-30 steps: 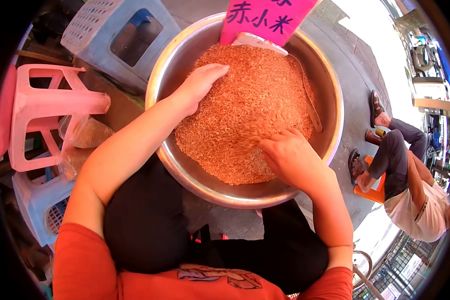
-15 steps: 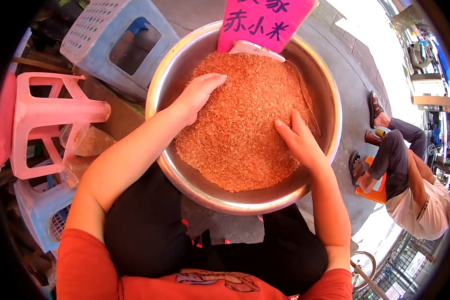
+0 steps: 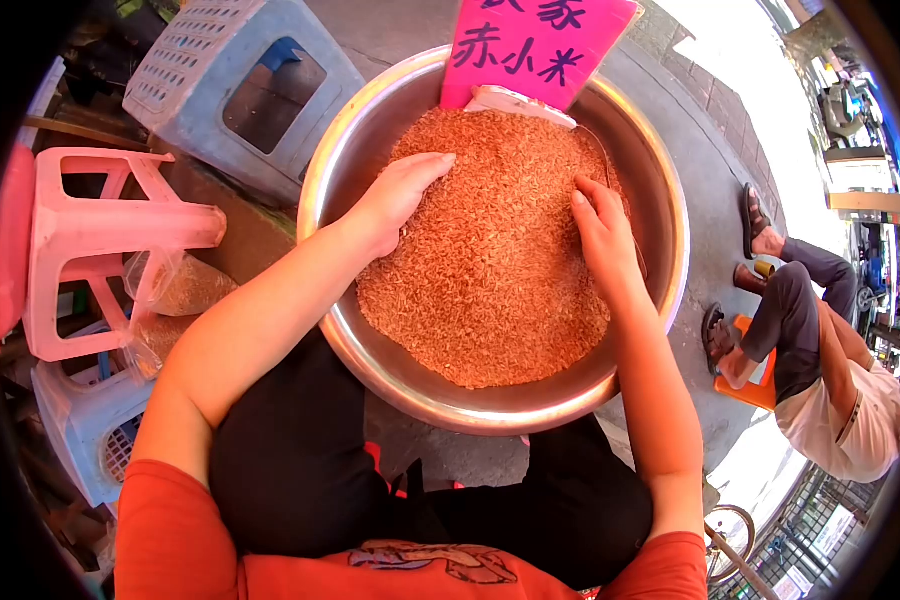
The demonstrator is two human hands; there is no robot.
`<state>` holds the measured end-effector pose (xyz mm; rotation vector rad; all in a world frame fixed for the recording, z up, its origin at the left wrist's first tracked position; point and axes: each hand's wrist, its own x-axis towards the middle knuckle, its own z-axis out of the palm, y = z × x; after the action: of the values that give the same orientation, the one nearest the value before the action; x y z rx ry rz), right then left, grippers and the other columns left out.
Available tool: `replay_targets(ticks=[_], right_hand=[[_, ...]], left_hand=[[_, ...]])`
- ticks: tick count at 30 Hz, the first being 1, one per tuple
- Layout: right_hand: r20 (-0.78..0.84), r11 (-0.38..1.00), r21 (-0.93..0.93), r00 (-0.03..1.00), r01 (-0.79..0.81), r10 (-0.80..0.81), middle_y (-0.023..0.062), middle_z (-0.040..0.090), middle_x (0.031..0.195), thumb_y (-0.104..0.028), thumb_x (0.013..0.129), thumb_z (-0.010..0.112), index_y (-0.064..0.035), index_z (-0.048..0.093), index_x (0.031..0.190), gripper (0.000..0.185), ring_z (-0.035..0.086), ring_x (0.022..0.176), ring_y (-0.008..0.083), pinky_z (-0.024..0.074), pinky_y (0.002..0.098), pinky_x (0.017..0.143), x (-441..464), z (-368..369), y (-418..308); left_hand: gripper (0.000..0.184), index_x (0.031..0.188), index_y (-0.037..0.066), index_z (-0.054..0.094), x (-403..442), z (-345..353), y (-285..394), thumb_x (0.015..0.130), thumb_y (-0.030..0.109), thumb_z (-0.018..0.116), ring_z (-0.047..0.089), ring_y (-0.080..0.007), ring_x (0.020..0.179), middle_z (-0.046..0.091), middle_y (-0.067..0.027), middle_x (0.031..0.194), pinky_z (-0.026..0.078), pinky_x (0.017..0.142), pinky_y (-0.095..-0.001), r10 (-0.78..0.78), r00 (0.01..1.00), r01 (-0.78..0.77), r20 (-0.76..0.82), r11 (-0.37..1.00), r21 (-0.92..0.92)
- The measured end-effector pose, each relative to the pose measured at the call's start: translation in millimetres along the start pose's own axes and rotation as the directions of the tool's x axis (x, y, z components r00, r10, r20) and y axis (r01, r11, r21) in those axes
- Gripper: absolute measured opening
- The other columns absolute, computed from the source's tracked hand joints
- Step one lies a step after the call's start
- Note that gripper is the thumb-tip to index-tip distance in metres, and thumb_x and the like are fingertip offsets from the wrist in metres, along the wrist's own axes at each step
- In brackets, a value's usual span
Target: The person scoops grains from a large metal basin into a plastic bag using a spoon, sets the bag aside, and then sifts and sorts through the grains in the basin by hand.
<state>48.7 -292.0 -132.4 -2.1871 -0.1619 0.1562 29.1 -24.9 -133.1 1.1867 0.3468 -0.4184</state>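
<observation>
A wide metal basin (image 3: 500, 415) holds a heap of reddish-brown rice (image 3: 490, 270). Flat on the heap's left side rests my left hand (image 3: 402, 200), its fingers stretched out toward the middle. On the opposite side my right hand (image 3: 607, 232) touches the grains with fingers extended and thumb slightly apart. A pink sign (image 3: 535, 45) with black handwritten characters stands at the far side of the basin. Below it a white piece (image 3: 518, 102) lies partly in the rice, and a thin dark cord runs down near my right hand.
To the left are a blue plastic stool (image 3: 185, 85), a pink stool (image 3: 120, 220), and clear bags of grain (image 3: 192, 288). Another blue stool (image 3: 85, 430) is lower left. On the right a person (image 3: 835, 400) sits on an orange stool (image 3: 755, 385); a bicycle wheel (image 3: 732, 540) shows below.
My right hand has slid up and slightly right along the rice, its fingers now closer together. My left hand stays nearly in place on the heap.
</observation>
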Motion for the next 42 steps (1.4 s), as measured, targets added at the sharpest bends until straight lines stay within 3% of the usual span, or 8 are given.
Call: replay_targets(ticks=[5,8,15,21,25,30,34,42], right_hand=[[0.226,0.821,0.477,0.946,-0.315,0.232,0.0117,0.061,0.109,-0.023,0.096,0.053,0.0029,0.052,0.123,0.038,0.057,0.099,0.0194,0.0420,0.0317,0.091,-31,4,-65],[0.417,0.808,0.478,0.899,-0.343,0.135,0.0025,0.062,0.105,-0.024,0.097,0.053,0.0001,0.057,0.121,0.035,0.056,0.099,0.0099,0.0418,0.0245,0.087,-38,-8,-76],[0.064,0.917,0.345,0.980,-0.201,0.191,0.0069,0.061,0.115,-0.022,0.096,0.054,0.0017,0.058,0.121,0.035,0.053,0.107,0.0141,0.0391,0.0281,0.095,-21,-22,-39],[0.288,0.686,0.581,0.899,-0.437,0.329,0.0101,0.058,0.121,-0.025,0.094,0.056,0.0014,0.056,0.125,0.041,0.048,0.117,0.0180,0.0353,0.0305,0.100,-33,-8,-34],[0.404,0.738,0.584,0.909,-0.338,0.097,0.0088,0.062,0.116,-0.024,0.095,0.054,0.0006,0.060,0.121,0.036,0.051,0.114,0.0169,0.0351,0.0292,0.100,-34,-26,-68],[0.058,0.976,0.193,0.995,-0.097,0.087,0.0011,0.061,0.089,-0.016,0.094,0.056,0.0019,0.062,0.110,0.025,0.053,0.082,0.0094,0.0444,0.0256,0.078,-21,-30,-41],[0.079,0.989,0.150,0.997,-0.019,0.007,0.0035,0.061,0.092,-0.013,0.091,0.060,0.0004,0.062,0.109,0.023,0.054,0.084,0.0102,0.0453,0.0255,0.077,-27,-20,-40],[0.034,0.969,-0.073,0.972,0.236,-0.234,0.0150,0.059,0.112,-0.015,0.087,0.061,-0.0040,0.062,0.110,0.025,0.053,0.109,0.0323,0.0400,0.0398,0.096,-31,5,-48]], left_hand=[[0.033,0.116,0.004,0.060,-5,4,5,0.094,0.029,0.055,0.061,-0.0168,0.101,0.064,-0.0069,0.112,0.048,0.089,-0.0326,-0.043,0.999,0.043,0.006,0.998,-0.037],[0.034,0.116,0.004,0.060,-4,1,3,0.094,0.029,0.055,0.060,-0.0170,0.102,0.064,-0.0070,0.112,0.047,0.090,-0.0330,-0.049,0.998,0.052,0.037,0.995,-0.084],[0.035,0.117,0.003,0.060,-8,5,7,0.094,0.029,0.055,0.059,-0.0172,0.105,0.063,-0.0074,0.115,0.045,0.092,-0.0332,-0.036,0.999,0.036,-0.008,0.998,-0.042],[0.035,0.117,0.003,0.060,-7,4,6,0.094,0.029,0.055,0.059,-0.0165,0.105,0.063,-0.0071,0.114,0.045,0.092,-0.0326,-0.036,0.999,0.035,-0.007,0.999,-0.028],[0.034,0.116,0.003,0.060,-5,2,5,0.094,0.028,0.055,0.059,-0.0162,0.104,0.063,-0.0067,0.114,0.045,0.091,-0.0322,-0.031,0.999,0.032,0.015,0.998,-0.052],[0.033,0.115,0.003,0.060,-4,2,4,0.094,0.028,0.055,0.060,-0.0163,0.103,0.064,-0.0067,0.112,0.046,0.090,-0.0319,-0.018,1.000,0.018,0.010,0.999,-0.040],[0.033,0.115,0.003,0.060,-3,1,1,0.094,0.028,0.055,0.060,-0.0170,0.101,0.064,-0.0074,0.112,0.047,0.089,-0.0325,-0.020,1.000,0.021,0.008,0.998,-0.062],[0.034,0.112,0.002,0.061,-6,1,4,0.094,0.031,0.054,0.061,-0.0181,0.098,0.065,-0.0087,0.109,0.047,0.088,-0.0330,-0.075,0.996,0.082,0.047,0.980,-0.184]])
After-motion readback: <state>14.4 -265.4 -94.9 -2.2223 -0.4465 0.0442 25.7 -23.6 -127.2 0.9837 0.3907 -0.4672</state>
